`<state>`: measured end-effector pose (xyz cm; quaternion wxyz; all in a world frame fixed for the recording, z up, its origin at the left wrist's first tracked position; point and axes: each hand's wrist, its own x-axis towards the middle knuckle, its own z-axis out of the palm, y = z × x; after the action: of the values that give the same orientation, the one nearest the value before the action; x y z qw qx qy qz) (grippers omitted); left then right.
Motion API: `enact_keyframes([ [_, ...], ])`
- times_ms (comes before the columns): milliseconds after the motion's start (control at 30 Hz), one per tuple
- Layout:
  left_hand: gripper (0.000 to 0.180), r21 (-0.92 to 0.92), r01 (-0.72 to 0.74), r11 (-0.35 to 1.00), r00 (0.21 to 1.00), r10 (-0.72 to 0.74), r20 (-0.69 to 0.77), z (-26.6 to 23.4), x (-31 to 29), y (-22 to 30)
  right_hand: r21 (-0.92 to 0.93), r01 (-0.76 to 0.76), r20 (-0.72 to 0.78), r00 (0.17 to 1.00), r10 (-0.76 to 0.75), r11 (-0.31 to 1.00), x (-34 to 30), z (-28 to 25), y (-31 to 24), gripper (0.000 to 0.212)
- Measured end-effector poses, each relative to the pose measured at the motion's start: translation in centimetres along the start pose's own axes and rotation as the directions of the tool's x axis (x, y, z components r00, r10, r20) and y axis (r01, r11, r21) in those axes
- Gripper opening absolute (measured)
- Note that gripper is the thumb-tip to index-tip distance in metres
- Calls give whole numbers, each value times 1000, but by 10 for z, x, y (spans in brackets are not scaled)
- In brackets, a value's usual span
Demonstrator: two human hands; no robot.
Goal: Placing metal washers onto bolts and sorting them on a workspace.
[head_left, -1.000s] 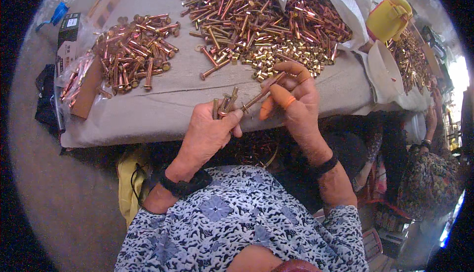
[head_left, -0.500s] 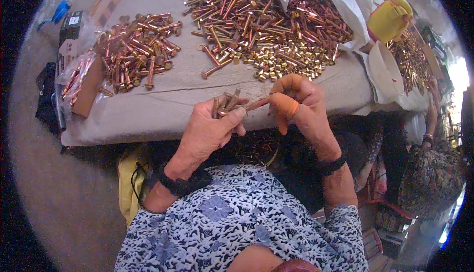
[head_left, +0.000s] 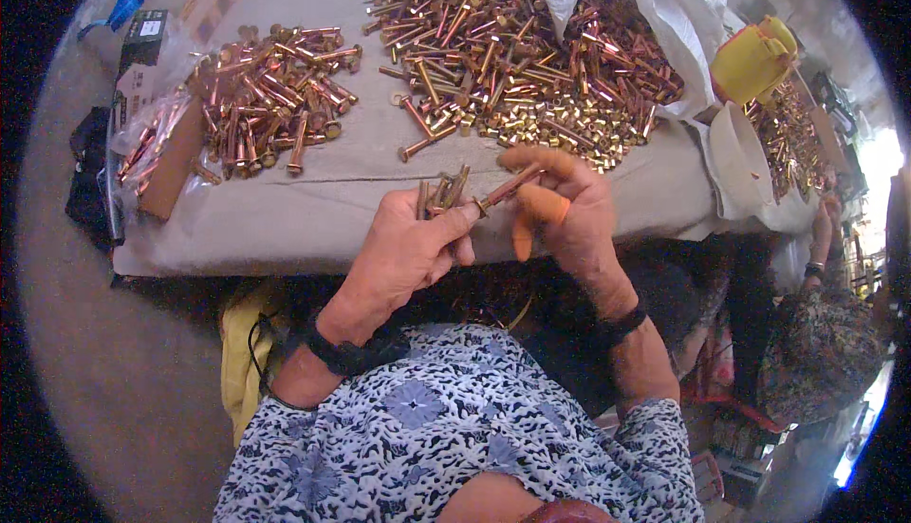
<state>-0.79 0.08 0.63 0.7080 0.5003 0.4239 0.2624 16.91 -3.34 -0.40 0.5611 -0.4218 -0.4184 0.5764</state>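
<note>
My left hand (head_left: 403, 248) is closed around several gold-coloured bolts (head_left: 444, 189), their shanks sticking up. Between its thumb and fingers it also pinches a single bolt (head_left: 509, 189) by the head end, the shank slanting up to the right. My right hand (head_left: 576, 219), with orange finger covers (head_left: 544, 203), is at that bolt's free end. Its fingers are apart, and the forefinger lies at or just behind the tip; whether it touches cannot be made out. Beyond the hands lie a big heap of bolts (head_left: 474, 34) and small golden nuts or sleeves (head_left: 569, 134).
A smaller pile of bolts (head_left: 275, 96) lies left on the cloth-covered table (head_left: 370, 124). Beside it are a cardboard piece (head_left: 173, 172) and a plastic bag of bolts (head_left: 152, 143). At right are a white sack (head_left: 678, 20), white bowl (head_left: 738, 148), yellow container (head_left: 754, 60) and another person's arm (head_left: 824, 229).
My right fingers have spread from their grip on the single bolt's end, so more of its shank shows. That bolt now tilts upward more. The left hand keeps its bundle.
</note>
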Motion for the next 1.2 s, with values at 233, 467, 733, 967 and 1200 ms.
enact_keyframes([
  [233, 15, -25, -40, 999, 997, 39, -60, 4, 11, 10, -337, 128, -67, 985, -159, 933, 6, 0, 9, 16],
  [467, 21, -123, -86, 989, 984, 65, -167, -6, 5, 9, -634, 282, 31, 940, -341, 720, 11, 11, 16, 20],
  [733, 19, -115, -97, 989, 980, 75, -182, -6, -1, 8, -797, 412, 184, 862, -473, 441, 13, 11, 17, 20],
  [967, 19, -123, -142, 982, 962, 108, -250, -11, -6, -1, -675, 263, 20, 941, -339, 689, 19, 6, 19, 21],
  [1200, 19, -110, -169, 980, 955, 135, -262, -23, -12, -2, -597, 395, -185, 779, -599, 699, -7, 31, -23, 21],
])
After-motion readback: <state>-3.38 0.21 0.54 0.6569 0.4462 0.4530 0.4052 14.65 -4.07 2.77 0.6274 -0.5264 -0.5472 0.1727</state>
